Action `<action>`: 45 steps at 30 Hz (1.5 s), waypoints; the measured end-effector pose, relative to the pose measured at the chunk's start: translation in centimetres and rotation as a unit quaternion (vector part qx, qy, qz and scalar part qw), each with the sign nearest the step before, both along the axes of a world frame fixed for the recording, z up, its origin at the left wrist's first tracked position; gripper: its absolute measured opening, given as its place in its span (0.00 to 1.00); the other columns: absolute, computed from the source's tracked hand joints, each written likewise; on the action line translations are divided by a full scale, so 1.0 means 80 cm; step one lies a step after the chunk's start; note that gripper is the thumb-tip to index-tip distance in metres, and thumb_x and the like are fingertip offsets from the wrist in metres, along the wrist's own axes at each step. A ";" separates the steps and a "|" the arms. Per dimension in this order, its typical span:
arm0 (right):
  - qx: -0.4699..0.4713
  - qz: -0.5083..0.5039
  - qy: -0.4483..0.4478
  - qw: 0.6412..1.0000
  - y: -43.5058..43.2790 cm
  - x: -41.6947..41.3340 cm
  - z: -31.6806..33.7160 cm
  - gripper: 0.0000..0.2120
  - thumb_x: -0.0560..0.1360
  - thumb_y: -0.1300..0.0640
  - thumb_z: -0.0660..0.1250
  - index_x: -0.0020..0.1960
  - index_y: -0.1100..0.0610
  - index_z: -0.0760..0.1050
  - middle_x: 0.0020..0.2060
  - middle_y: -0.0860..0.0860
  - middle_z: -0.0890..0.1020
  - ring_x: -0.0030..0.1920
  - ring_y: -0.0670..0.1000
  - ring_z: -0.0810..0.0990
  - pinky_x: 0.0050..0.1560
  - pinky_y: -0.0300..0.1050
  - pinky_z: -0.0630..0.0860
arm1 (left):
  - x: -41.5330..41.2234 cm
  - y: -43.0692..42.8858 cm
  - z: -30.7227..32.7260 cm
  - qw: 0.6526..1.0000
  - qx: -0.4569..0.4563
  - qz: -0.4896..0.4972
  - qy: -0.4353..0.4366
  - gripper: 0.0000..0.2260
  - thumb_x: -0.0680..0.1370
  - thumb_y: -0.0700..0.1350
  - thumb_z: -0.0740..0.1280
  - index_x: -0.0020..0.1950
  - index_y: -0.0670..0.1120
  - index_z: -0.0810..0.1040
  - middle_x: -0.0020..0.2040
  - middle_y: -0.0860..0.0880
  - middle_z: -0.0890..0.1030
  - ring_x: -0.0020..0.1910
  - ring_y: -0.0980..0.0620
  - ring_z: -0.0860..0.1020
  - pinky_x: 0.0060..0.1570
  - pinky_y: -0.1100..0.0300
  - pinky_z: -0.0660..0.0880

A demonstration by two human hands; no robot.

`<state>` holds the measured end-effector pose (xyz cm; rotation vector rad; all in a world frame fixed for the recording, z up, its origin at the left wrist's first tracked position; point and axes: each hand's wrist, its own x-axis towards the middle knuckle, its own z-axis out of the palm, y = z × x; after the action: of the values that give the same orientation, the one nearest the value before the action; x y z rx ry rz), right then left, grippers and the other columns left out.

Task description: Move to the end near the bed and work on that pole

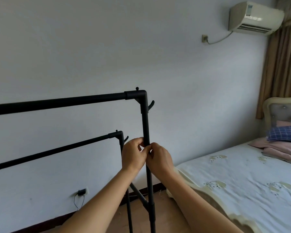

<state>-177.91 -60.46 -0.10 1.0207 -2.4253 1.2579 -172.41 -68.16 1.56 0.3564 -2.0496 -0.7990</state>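
Note:
A black metal clothes rack (pixel 60 102) stands in front of me, with two horizontal bars and small hooks at its corners. My left hand (pixel 133 154) and my right hand (pixel 160 158) meet at the near upright pole (pixel 145 125), about halfway up. The fingers of both hands curl round the pole and pinch at the same spot, the left from the left side, the right from the right. The lower rear bar (pixel 54 151) runs behind my left hand.
A bed (pixel 242 182) with a pale patterned sheet, folded pink bedding (pixel 282 151) and a blue checked pillow fills the right side. White wall behind, with an air conditioner (pixel 255 17) up high, a brown curtain (pixel 282 68), and a low socket with a plug (pixel 82 192).

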 end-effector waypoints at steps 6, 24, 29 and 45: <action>0.012 0.038 0.003 0.999 -0.074 -0.075 0.006 0.07 0.73 0.60 0.57 0.46 0.59 0.73 0.41 0.55 0.82 0.36 0.53 0.73 0.35 0.43 0.67 | -0.065 -0.068 0.005 0.999 -0.002 0.042 -0.001 0.01 0.70 0.45 0.72 0.41 0.50 0.82 0.36 0.53 0.83 0.29 0.57 0.72 0.33 0.71 0.68; 0.014 0.089 0.009 0.996 -0.290 -0.294 0.000 0.04 0.73 0.60 0.57 0.41 0.56 0.69 0.33 0.49 0.74 0.34 0.53 0.72 0.26 0.39 0.61 | -0.276 -0.277 -0.001 0.995 -0.018 0.095 -0.003 0.02 0.70 0.44 0.71 0.38 0.50 0.81 0.33 0.53 0.81 0.27 0.58 0.70 0.30 0.70 0.67; 0.013 0.080 0.012 0.997 -0.349 -0.360 -0.002 0.03 0.73 0.60 0.57 0.40 0.55 0.66 0.31 0.48 0.73 0.33 0.52 0.71 0.27 0.40 0.61 | -0.342 -0.335 -0.001 0.996 -0.034 0.087 -0.009 0.02 0.70 0.45 0.71 0.37 0.50 0.80 0.27 0.58 0.74 0.26 0.59 0.70 0.29 0.71 0.66; 0.011 0.080 0.012 0.997 -0.454 -0.590 -0.002 0.07 0.73 0.60 0.57 0.45 0.58 0.73 0.33 0.49 0.76 0.33 0.52 0.74 0.32 0.42 0.67 | -0.569 -0.439 -0.001 0.995 -0.035 0.095 -0.008 0.02 0.70 0.45 0.71 0.37 0.48 0.80 0.25 0.58 0.72 0.25 0.60 0.69 0.27 0.70 0.62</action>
<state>-225.14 -96.79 -0.28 1.2510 -2.3843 1.2621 -217.95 -103.28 1.50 0.5124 -2.0170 -0.6092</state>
